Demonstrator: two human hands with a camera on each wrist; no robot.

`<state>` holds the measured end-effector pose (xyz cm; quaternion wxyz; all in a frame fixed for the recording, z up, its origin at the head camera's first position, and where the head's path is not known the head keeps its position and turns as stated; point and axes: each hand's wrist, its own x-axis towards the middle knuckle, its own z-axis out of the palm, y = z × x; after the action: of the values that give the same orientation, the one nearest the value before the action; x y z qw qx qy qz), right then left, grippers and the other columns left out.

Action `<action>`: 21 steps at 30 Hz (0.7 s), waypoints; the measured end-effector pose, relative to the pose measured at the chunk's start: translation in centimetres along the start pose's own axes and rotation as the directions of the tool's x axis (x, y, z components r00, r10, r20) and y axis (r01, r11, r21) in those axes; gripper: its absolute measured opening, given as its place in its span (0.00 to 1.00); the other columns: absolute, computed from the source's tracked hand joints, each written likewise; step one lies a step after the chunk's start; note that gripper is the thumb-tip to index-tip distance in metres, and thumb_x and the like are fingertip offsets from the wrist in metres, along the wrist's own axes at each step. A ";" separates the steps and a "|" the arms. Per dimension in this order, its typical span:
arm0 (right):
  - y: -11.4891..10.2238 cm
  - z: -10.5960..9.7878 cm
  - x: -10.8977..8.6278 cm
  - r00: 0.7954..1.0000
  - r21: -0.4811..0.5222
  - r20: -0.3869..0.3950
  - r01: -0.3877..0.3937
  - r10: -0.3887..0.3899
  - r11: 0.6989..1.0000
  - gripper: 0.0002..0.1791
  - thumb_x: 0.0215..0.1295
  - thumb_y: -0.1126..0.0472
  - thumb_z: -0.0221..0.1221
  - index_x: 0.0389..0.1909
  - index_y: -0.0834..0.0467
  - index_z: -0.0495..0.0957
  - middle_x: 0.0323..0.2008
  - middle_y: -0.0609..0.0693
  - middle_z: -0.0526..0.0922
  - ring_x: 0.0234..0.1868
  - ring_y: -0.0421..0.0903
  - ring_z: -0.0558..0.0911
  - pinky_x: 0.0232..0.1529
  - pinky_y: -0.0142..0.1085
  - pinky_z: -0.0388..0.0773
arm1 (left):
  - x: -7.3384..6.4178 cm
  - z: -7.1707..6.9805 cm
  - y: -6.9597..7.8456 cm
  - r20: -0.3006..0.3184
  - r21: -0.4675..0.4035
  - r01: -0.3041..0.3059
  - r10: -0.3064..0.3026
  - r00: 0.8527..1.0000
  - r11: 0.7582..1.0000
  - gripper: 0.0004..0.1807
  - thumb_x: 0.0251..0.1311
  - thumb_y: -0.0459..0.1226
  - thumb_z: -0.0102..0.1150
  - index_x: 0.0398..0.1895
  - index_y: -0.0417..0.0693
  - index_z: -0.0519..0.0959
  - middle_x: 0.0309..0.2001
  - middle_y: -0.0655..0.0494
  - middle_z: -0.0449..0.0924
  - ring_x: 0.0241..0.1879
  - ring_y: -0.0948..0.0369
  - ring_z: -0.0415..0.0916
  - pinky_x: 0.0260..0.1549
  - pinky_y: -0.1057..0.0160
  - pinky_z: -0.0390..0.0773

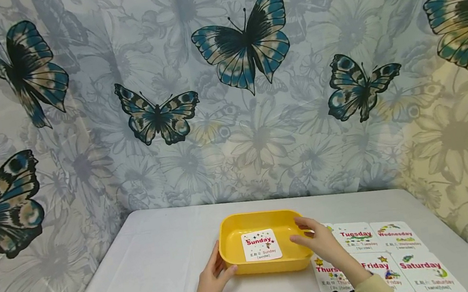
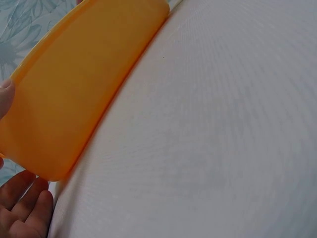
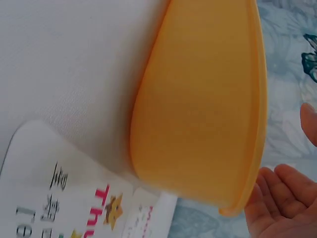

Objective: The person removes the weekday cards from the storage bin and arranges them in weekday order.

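A yellow plastic basin (image 1: 274, 265) sits on the white table, with a white card (image 1: 261, 246) printed "Sunday" lying flat inside it. My left hand (image 1: 211, 280) holds the basin by its near left corner, the thumb at the rim and the other fingers around the left side. At the right end, my right hand (image 1: 321, 241) has its thumb spread apart over the inside, while its loosely bent fingers reach the right rim. In the right wrist view those fingers (image 3: 280, 198) are right at the basin's outer edge.
Right of the basin lie several day cards in rows, including Tuesday (image 1: 355, 237), Wednesday (image 1: 398, 235), Friday (image 1: 383, 277) and Saturday (image 1: 427, 271). My right forearm partly covers Thursday (image 1: 328, 278). A butterfly-print cloth (image 1: 256, 142) hangs behind the table (image 1: 145, 280).
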<state>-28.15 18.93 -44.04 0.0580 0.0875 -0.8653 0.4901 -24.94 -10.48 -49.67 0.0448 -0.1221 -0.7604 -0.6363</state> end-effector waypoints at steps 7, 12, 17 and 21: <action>-0.3 1.7 0.9 0.999 0.027 0.047 0.003 -0.004 1.000 0.39 0.53 0.52 0.67 0.61 0.69 0.66 0.58 0.63 0.70 0.57 0.57 0.70 0.57 0.48 0.69 | 0.0 0.0 0.0 -0.004 -0.004 0.001 -0.001 1.000 1.000 0.44 0.57 0.42 0.63 0.72 0.46 0.49 0.67 0.39 0.56 0.63 0.46 0.58 0.60 0.51 0.62; -0.6 2.6 1.3 0.998 0.042 0.066 0.000 -0.003 0.999 0.39 0.52 0.54 0.68 0.61 0.70 0.66 0.59 0.64 0.69 0.57 0.59 0.69 0.57 0.50 0.69 | 0.0 0.0 0.0 -0.004 -0.004 0.004 -0.004 1.000 1.000 0.44 0.57 0.41 0.63 0.72 0.45 0.49 0.66 0.38 0.56 0.63 0.46 0.58 0.60 0.51 0.62; -0.7 3.0 1.7 0.998 0.018 0.066 -0.016 0.015 1.000 0.40 0.51 0.53 0.68 0.61 0.69 0.66 0.58 0.63 0.70 0.57 0.59 0.70 0.57 0.50 0.69 | 0.0 0.0 -0.1 -0.009 -0.003 0.001 -0.001 1.000 1.000 0.44 0.57 0.41 0.63 0.72 0.44 0.50 0.66 0.38 0.57 0.63 0.46 0.58 0.60 0.51 0.62; -0.8 3.3 2.1 0.997 0.017 0.071 -0.019 0.018 1.000 0.41 0.50 0.52 0.69 0.61 0.70 0.66 0.57 0.64 0.70 0.57 0.59 0.69 0.57 0.51 0.69 | 0.0 0.0 0.0 -0.009 -0.005 0.008 -0.008 1.000 1.000 0.44 0.57 0.41 0.63 0.72 0.45 0.50 0.66 0.38 0.57 0.63 0.46 0.58 0.60 0.51 0.62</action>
<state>-30.09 15.50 -44.66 0.0222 0.0973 -0.8632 0.4949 -24.95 -10.45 -49.68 0.0454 -0.1162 -0.7592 -0.6388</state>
